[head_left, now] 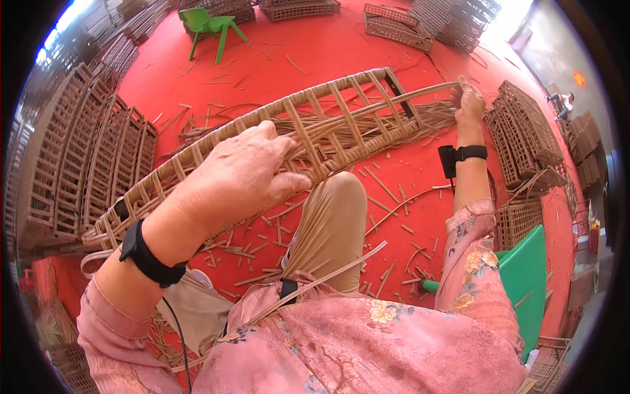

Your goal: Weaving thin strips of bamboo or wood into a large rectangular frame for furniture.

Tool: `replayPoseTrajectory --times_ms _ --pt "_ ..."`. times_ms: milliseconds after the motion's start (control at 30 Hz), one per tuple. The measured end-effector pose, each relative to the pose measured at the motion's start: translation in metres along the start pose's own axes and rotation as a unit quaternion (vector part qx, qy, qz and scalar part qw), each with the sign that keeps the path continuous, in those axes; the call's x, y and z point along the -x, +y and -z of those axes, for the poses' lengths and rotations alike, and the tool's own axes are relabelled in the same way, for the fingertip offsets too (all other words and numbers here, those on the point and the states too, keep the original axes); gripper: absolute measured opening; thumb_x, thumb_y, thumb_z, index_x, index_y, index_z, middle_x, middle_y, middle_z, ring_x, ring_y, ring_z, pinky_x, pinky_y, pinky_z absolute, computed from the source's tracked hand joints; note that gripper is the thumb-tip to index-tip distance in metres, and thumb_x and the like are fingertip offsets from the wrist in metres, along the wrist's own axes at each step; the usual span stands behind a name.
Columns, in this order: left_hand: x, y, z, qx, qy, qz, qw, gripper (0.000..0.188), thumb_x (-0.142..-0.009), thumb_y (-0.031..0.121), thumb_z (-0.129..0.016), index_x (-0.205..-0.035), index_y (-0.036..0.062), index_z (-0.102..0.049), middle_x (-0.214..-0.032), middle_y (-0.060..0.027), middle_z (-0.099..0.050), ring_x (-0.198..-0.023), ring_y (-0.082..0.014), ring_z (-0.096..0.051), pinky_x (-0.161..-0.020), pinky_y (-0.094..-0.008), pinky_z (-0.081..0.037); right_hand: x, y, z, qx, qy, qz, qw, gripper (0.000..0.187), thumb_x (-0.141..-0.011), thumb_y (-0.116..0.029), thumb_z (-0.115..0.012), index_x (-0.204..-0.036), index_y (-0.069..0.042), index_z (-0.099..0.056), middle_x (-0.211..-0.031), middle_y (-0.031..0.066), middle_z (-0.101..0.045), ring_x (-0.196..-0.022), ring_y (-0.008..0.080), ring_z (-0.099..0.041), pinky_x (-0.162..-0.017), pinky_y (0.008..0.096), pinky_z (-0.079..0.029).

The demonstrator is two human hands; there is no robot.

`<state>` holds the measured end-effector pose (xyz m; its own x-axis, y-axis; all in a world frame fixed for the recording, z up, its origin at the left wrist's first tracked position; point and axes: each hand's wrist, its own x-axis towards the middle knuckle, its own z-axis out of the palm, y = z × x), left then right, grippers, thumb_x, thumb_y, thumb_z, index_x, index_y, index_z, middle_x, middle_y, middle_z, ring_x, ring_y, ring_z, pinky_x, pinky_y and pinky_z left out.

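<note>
Seated, you are resting a long, curved rattan frame (315, 125) across your knee (341, 187), its pale ladder-like slats arching from lower left to upper right. Your left hand (243, 174) is lying curled over the frame's near edge, fingers closed on the weave. Your right hand (467, 102) is reaching far out, pinching a thin cane strip (420, 92) at the frame's far end. Loose brown strands (367, 121) are lying bundled under the frame. Cut splinters are littering the red floor (328, 46), beside stacked woven panels (85, 157).

woven panel (275, 138) across knee (335, 197), stacked panels (85, 164) left
</note>
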<state>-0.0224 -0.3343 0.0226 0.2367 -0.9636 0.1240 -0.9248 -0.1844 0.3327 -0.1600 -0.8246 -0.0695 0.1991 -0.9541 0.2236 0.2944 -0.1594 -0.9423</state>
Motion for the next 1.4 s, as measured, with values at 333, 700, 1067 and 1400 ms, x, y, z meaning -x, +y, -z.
replayPoseTrajectory --times_ms 333,700,1067,1400 --pt "-0.018 -0.002 -0.006 -0.049 -0.050 0.007 0.998 0.057 -0.085 0.034 -0.071 -0.127 -0.0023 -0.057 -0.116 -0.0200 -0.052 -0.109 -0.0380 -0.054 -0.094 -0.0434 -0.044 0.004 -0.001 -0.004 -0.163 -0.125 -0.141 0.968 0.021 -0.093 -0.024 -0.071 -0.100 -0.005 -0.065 -0.079 0.0036 -0.067 -0.062 0.0114 -0.066 -0.040 0.0195 -0.049" --pt "-0.020 0.002 -0.009 -0.043 -0.048 -0.002 0.998 0.061 -0.083 0.038 -0.072 -0.121 -0.0076 -0.058 -0.133 -0.0226 -0.050 -0.116 -0.0413 -0.055 -0.099 -0.0463 -0.045 0.087 -0.019 -0.014 -0.014 -0.256 -0.206 0.944 0.022 -0.094 -0.017 -0.068 -0.108 0.000 -0.067 -0.093 0.0066 -0.072 -0.073 0.0109 -0.070 -0.052 0.0190 -0.054" --pt "-0.017 0.005 -0.010 -0.063 -0.104 -0.001 0.993 0.063 -0.080 0.033 -0.074 -0.128 -0.0035 -0.056 -0.134 -0.0211 -0.047 -0.122 -0.0387 -0.049 -0.100 -0.0470 -0.042 0.094 -0.076 -0.056 0.256 -0.213 0.170 0.928 0.032 -0.092 -0.030 -0.070 -0.079 -0.001 -0.069 -0.065 0.0058 -0.066 -0.050 0.0107 -0.061 -0.047 0.0267 -0.048" --pt "0.052 0.051 -0.027 -0.207 0.028 0.019 0.978 0.029 -0.082 0.020 -0.067 -0.104 0.0005 -0.065 -0.101 -0.0161 -0.062 -0.089 -0.0274 -0.061 -0.082 -0.0438 -0.047 0.010 0.032 -0.060 0.287 -0.324 0.384 0.816 0.028 -0.097 -0.017 -0.059 -0.118 -0.001 -0.067 -0.110 0.0118 -0.070 -0.100 0.0266 -0.067 -0.090 0.0360 -0.051"
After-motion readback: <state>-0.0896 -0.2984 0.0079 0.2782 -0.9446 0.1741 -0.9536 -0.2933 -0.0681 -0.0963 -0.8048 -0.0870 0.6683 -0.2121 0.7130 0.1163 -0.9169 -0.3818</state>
